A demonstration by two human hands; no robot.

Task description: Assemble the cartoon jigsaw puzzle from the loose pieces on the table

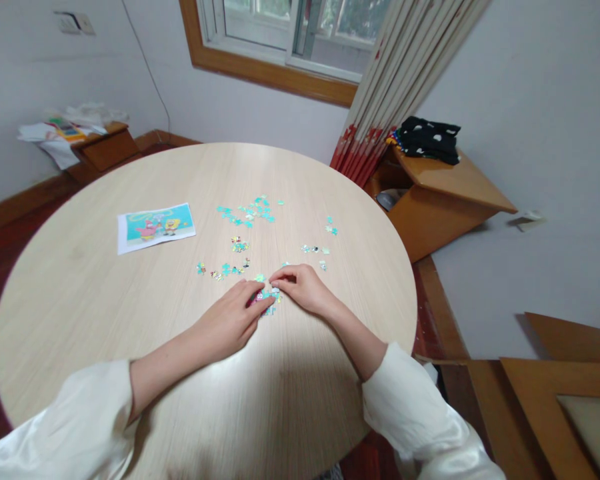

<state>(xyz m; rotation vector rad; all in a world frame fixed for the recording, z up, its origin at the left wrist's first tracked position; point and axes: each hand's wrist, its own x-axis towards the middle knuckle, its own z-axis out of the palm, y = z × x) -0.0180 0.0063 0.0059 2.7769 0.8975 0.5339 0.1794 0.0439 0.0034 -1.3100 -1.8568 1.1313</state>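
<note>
A small joined patch of jigsaw puzzle [269, 303], pink and turquoise, lies on the round table in front of me. My left hand [235, 317] rests over its left side, thumb and fingers apart and touching it; part of the patch is hidden beneath. At its upper right edge, my right hand [303, 287] has thumb and fingertips pinched together on a small jigsaw piece [275, 289], mostly covered by the fingers. Just above the patch sits a light green piece [260, 277]. A short row of loose pieces [226, 269] lies beyond my left hand.
Turquoise pieces [250, 213] are scattered farther back, with a small pile [240, 247] nearer. More pieces [316, 250] lie to the right. A printed cartoon picture [157, 228] is at the left on the pale round table [80, 300]. A wooden cabinet [430, 193] stands beyond the right edge.
</note>
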